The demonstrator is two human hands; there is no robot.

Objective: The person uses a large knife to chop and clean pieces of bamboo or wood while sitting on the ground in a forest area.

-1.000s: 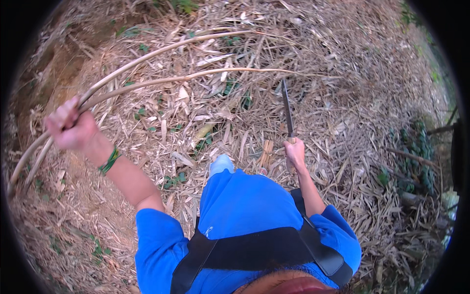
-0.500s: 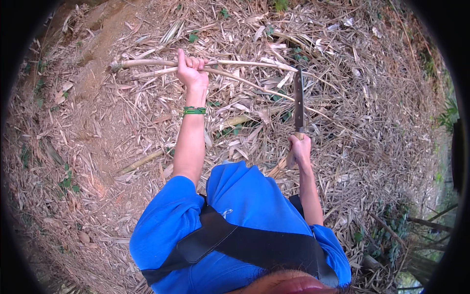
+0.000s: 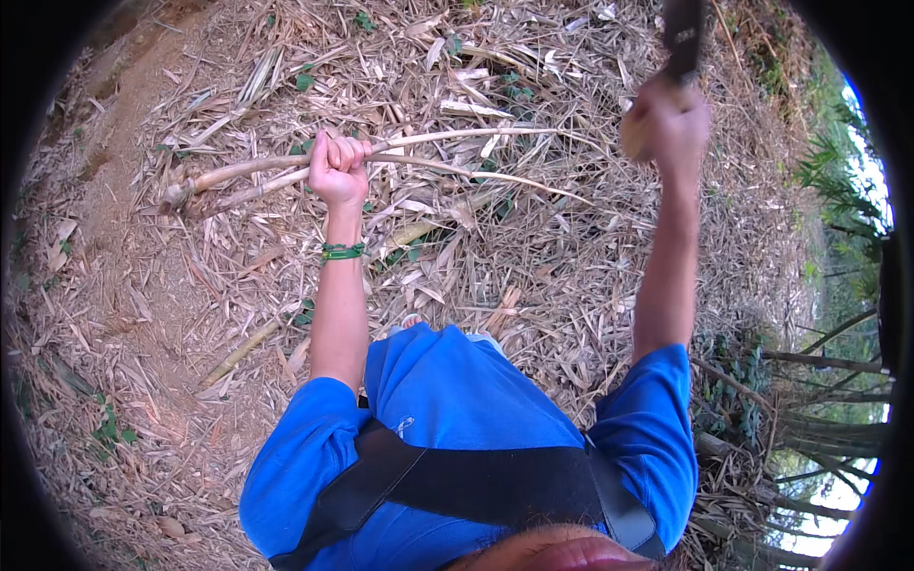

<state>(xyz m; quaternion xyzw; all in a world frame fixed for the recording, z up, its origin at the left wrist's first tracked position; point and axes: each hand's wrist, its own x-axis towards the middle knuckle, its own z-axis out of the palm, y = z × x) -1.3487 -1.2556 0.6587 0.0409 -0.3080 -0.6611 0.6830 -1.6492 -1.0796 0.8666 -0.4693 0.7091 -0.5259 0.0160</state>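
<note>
My left hand (image 3: pixel 339 169) is closed round two long, thin, pale stalks (image 3: pixel 471 175), their thick ends to the left and their thin ends to the right. Knobby root ends (image 3: pixel 176 195) show at the far left of the stalks. My right hand (image 3: pixel 671 119), smeared by motion, grips the wooden handle of a machete (image 3: pixel 684 40) and is raised at the upper right. The dark blade points away from me and its far end is cut off by the top of the view. Blade and stalks are apart.
Dry leaves and plant litter (image 3: pixel 533 257) cover the ground. A thicker cut stalk (image 3: pixel 243 352) lies at the left, and bare soil (image 3: pixel 114 205) slopes beyond. Several green bamboo stems (image 3: pixel 828 433) stand at the right edge, with leafy shoots (image 3: pixel 828 171) farther up.
My right hand has swung the machete up and to the right, away from the stalks. My left hand has shifted left and slightly nearer with the stalks still in it.
</note>
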